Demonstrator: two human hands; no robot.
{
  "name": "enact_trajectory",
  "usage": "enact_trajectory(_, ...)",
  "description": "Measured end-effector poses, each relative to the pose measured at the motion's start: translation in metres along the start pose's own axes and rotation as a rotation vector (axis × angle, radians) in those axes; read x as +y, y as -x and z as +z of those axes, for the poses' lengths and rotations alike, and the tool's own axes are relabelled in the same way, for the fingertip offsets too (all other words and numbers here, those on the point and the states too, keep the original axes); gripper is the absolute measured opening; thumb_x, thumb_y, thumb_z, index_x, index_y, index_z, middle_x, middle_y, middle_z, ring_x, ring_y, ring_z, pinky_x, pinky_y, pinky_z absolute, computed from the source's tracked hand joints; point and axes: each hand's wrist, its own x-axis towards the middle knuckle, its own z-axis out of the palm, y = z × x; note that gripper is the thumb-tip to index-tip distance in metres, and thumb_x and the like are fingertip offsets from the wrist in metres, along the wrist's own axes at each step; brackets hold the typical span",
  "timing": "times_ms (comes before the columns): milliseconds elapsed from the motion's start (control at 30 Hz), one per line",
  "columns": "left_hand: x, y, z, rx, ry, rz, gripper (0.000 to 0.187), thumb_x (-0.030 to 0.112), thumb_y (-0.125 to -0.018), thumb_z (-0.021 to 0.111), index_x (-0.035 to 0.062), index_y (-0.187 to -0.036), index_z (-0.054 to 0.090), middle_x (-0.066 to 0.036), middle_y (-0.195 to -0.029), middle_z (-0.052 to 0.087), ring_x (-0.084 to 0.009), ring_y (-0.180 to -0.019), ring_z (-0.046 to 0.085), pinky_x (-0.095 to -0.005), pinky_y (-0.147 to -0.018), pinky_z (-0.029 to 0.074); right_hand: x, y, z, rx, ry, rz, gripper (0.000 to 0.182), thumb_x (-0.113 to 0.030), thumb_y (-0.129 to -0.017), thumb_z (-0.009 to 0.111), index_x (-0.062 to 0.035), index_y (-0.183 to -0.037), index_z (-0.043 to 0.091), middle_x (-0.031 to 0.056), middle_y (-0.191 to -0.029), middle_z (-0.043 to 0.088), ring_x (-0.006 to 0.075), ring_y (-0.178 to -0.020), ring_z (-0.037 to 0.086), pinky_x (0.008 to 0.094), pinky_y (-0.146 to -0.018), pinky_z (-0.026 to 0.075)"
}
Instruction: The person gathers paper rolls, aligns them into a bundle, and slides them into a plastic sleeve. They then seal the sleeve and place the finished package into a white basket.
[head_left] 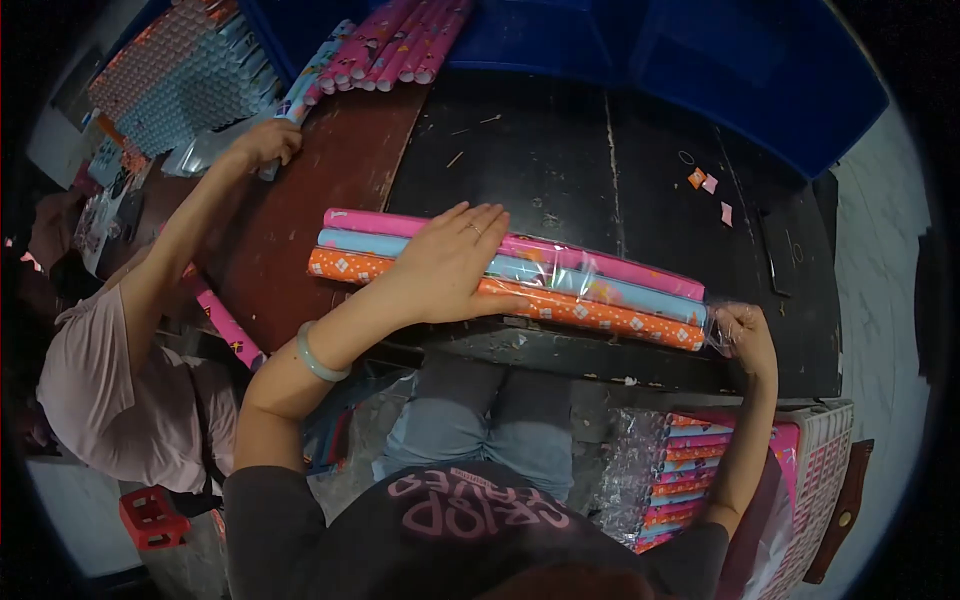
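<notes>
Three rolls of patterned paper lie side by side on the dark table: a pink roll (pixel 600 262), a light blue roll (pixel 640 290) and an orange roll with white patterns (pixel 620 320). Clear, shiny plastic covers at least their right part. My left hand (pixel 455 258) rests across the rolls left of their middle, fingers stretched out flat. At the right end, my right hand (pixel 746 336) is closed in a pinch on the loose end of the plastic wrap (pixel 714 328). Its fingertips are partly hidden by the film.
A co-worker's hand (pixel 268 143) is at upper left, by a blue roll and several pink rolls (pixel 400 45). Behind stand stacked rolls (pixel 185 90). Small paper scraps (pixel 726 213) lie on the table (pixel 530 140). A basket (pixel 815 480) of wrapped rolls stands at lower right.
</notes>
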Motion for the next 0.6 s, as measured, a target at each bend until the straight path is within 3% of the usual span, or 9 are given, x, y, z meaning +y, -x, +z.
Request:
enact_trajectory(133, 0.001, -0.001, 0.002, -0.024, 0.002, -0.070, 0.087, 0.059, -0.080, 0.060, -0.0130, -0.127, 0.042, -0.029, -0.131, 0.047, -0.0379, -0.123, 0.045, -0.0452, -0.107, 0.031, -0.002, -0.005, 0.016, 0.089, -0.028, -0.082, 0.017, -0.013, -0.090, 0.061, -0.0013, -0.079, 0.066, -0.0032, -0.065, 0.054, 0.0031, -0.053, 0.045, 0.0201, -0.045, 0.033)
enact_trajectory(200, -0.001, 0.002, 0.008, 0.033, 0.014, -0.036, 0.088, 0.059, -0.079, 0.060, -0.0132, -0.126, 0.043, -0.029, -0.130, 0.047, -0.0379, -0.123, 0.046, -0.0455, -0.107, 0.031, -0.014, -0.007, 0.008, 0.076, 0.069, 0.062, 0.014, -0.012, -0.090, 0.061, -0.0011, -0.084, 0.067, -0.0043, -0.068, 0.056, 0.0026, -0.060, 0.048, 0.0197, -0.052, 0.036)
enact_trajectory(267, 0.001, 0.003, 0.007, 0.024, -0.009, -0.086, 0.088, 0.060, -0.080, 0.059, -0.0134, -0.126, 0.043, -0.029, -0.130, 0.047, -0.0374, -0.123, 0.046, -0.0455, -0.107, 0.031, 0.022, -0.021, -0.002, 0.230, -0.016, -0.087, 0.011, -0.011, -0.090, 0.062, -0.0007, -0.088, 0.067, -0.0052, -0.070, 0.057, 0.0022, -0.063, 0.048, 0.0194, -0.056, 0.037)
enact_trajectory(333, 0.002, 0.003, 0.009, 0.058, 0.025, -0.069, 0.089, 0.061, -0.080, 0.057, -0.0137, -0.125, 0.044, -0.029, -0.129, 0.048, -0.0376, -0.123, 0.046, -0.0452, -0.107, 0.031, 0.058, -0.036, -0.029, 0.109, -0.116, 0.019, 0.012, -0.011, -0.089, 0.063, -0.0002, -0.089, 0.066, -0.0047, -0.071, 0.057, 0.0024, -0.064, 0.048, 0.0202, -0.057, 0.037)
enact_trajectory(400, 0.000, 0.004, 0.012, 0.063, 0.012, -0.075, 0.091, 0.064, -0.079, 0.054, -0.0142, -0.126, 0.044, -0.030, -0.128, 0.048, -0.0383, -0.123, 0.046, -0.0452, -0.107, 0.031, 0.033, -0.039, -0.008, 0.122, -0.108, -0.079, 0.013, -0.014, -0.089, 0.065, -0.0004, -0.088, 0.065, -0.0042, -0.070, 0.056, 0.0030, -0.063, 0.047, 0.0207, -0.056, 0.037)
enact_trajectory(467, 0.000, 0.005, 0.013, 0.083, 0.021, -0.064, 0.094, 0.066, -0.079, 0.052, -0.0147, -0.126, 0.044, -0.031, -0.128, 0.048, -0.0397, -0.123, 0.046, -0.0454, -0.108, 0.030, 0.042, -0.043, -0.020, 0.096, -0.056, 0.042, 0.016, -0.016, -0.091, 0.064, -0.0006, -0.089, 0.066, -0.0038, -0.069, 0.054, 0.0038, -0.062, 0.046, 0.0208, -0.056, 0.037)
enact_trajectory(533, -0.001, 0.008, 0.011, 0.073, 0.034, -0.090, 0.091, 0.065, -0.080, 0.054, -0.0141, -0.125, 0.045, -0.031, -0.129, 0.048, -0.0391, -0.123, 0.046, -0.0454, -0.107, 0.030, 0.090, -0.050, -0.045, 0.266, 0.196, -0.120, 0.032, -0.031, -0.098, 0.052, -0.0027, -0.102, 0.067, -0.0090, -0.059, 0.045, -0.0008, -0.047, 0.034, 0.0199, -0.041, 0.024)
enact_trajectory(600, 0.000, 0.004, 0.008, 0.048, 0.052, -0.121, 0.089, 0.062, -0.080, 0.056, -0.0133, -0.125, 0.045, -0.030, -0.129, 0.047, -0.0386, -0.123, 0.045, -0.0454, -0.107, 0.031, 0.106, -0.053, -0.039, 0.330, 0.325, -0.190, 0.043, -0.038, -0.099, 0.046, -0.0008, -0.108, 0.065, -0.0091, -0.057, 0.042, -0.0003, -0.046, 0.032, 0.0200, -0.041, 0.023)
